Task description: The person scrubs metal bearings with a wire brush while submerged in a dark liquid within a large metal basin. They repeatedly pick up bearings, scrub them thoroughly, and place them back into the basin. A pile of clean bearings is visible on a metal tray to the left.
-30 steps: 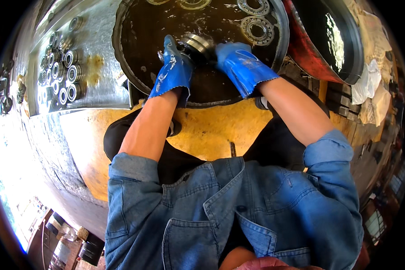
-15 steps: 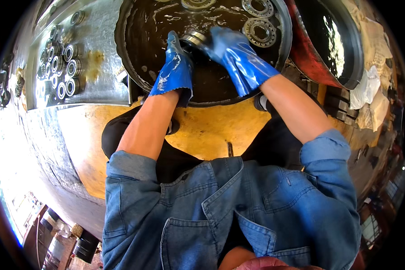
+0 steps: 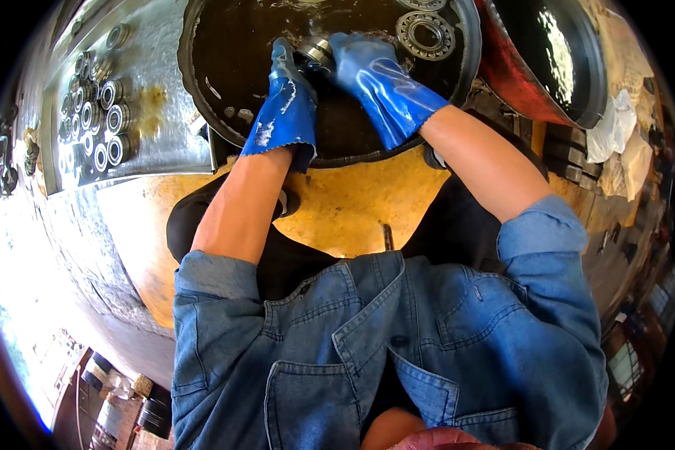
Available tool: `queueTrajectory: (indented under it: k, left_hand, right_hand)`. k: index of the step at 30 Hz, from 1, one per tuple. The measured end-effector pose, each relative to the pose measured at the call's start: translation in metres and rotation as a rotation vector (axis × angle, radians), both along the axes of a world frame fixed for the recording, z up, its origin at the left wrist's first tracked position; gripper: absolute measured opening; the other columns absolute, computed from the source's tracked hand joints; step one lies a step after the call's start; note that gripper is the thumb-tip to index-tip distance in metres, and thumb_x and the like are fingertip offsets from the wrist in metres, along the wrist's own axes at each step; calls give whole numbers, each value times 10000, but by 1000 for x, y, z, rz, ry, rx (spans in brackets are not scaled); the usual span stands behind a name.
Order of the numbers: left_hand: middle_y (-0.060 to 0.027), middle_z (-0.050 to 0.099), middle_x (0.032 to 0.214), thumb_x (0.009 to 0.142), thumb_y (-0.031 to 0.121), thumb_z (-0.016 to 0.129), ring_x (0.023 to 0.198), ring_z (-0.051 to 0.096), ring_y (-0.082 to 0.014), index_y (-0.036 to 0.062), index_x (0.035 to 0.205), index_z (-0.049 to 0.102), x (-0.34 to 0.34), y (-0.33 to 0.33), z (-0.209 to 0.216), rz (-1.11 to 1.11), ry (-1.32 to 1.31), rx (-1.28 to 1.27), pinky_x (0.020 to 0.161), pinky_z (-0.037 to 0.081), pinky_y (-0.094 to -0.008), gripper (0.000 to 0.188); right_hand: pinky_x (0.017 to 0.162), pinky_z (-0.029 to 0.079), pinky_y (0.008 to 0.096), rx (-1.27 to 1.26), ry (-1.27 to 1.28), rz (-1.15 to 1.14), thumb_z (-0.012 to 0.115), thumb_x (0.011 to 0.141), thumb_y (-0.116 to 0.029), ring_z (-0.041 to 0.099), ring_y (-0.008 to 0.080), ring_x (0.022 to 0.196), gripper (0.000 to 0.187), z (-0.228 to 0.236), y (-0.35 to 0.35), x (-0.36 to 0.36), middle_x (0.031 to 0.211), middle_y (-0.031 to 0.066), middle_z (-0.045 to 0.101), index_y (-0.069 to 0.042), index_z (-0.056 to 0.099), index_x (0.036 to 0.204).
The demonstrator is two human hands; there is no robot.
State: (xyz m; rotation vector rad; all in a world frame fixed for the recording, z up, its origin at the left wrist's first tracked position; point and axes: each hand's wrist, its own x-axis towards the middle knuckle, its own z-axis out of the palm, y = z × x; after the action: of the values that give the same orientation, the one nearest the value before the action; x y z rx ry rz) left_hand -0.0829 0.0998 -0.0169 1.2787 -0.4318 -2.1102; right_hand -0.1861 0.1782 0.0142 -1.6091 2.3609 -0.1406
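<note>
Both my hands wear long blue rubber gloves over a round, dark-rimmed pan (image 3: 457, 90) of brown, oily liquid. A shiny metal roller bearing (image 3: 317, 51) is tilted on edge between them. My left hand (image 3: 283, 86) grips it from the left, thumb side up. Close against its right side is my right hand (image 3: 367, 67), fingers curled and slightly blurred; whatever they hold is hidden. A large open bearing (image 3: 425, 35) lies flat in the pan to the right, with another partly cut off beyond it.
On the left, a metal tray (image 3: 176, 139) carries several small bearings (image 3: 90, 116). A red-sided drum (image 3: 514, 82) with dark liquid stands right of the pan. Beyond it lie a clear plastic bag (image 3: 611, 127) and crumpled paper. Yellow board (image 3: 345, 202) spreads between my knees.
The view has shifted, so the pan sits higher in the picture. My right hand has come closer to the bearing and blurs less. My left hand keeps its grip on the bearing.
</note>
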Motion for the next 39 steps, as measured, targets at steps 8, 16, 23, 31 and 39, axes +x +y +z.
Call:
queueTrajectory:
  k: [8, 16, 23, 31, 39]
  left_hand:
    - [-155, 577, 1390, 1006, 558, 529, 1224, 592, -366, 70, 1501, 432, 10, -3, 7, 78, 10, 17, 1046, 480, -587, 702]
    - [-151, 657, 1286, 1035, 469, 514, 1119, 649, -364, 84, 1505, 438, 14, 2, 23, 29, 27, 88, 1041, 502, -507, 612]
    - [-150, 659, 1276, 1036, 464, 513, 1112, 650, -358, 81, 1495, 447, 1, 1, 18, -70, 28, 44, 1033, 505, -502, 601]
    - [-149, 660, 1265, 1038, 458, 513, 1104, 651, -350, 78, 1484, 456, 57, 14, 72, -437, -289, -163, 1024, 507, -497, 589]
    - [-148, 662, 1254, 1039, 452, 513, 1096, 652, -343, 74, 1473, 465, 80, 11, 101, -564, -410, -283, 1015, 510, -491, 578]
  right_hand:
    - [949, 561, 462, 116, -88, -63, 655, 890, -517, 727, 320, 1057, 534, 30, -5, 4, 1181, 159, 727, -64, 674, 1171]
    - [937, 557, 450, 231, -33, -42, 664, 924, -510, 730, 320, 1043, 546, 27, 5, 9, 1122, 171, 740, -55, 652, 1225]
    - [898, 576, 468, 71, -5, -78, 712, 883, -356, 725, 362, 1025, 444, 16, -2, 17, 1100, 192, 739, -63, 623, 1205]
    - [976, 534, 476, 229, -219, -164, 617, 944, -571, 692, 381, 1116, 633, 53, 18, -16, 1189, 227, 710, -52, 632, 1306]
    - [1049, 487, 426, -101, -668, -336, 473, 1017, -614, 664, 343, 1193, 708, 40, 26, -32, 1260, 220, 696, -8, 634, 1346]
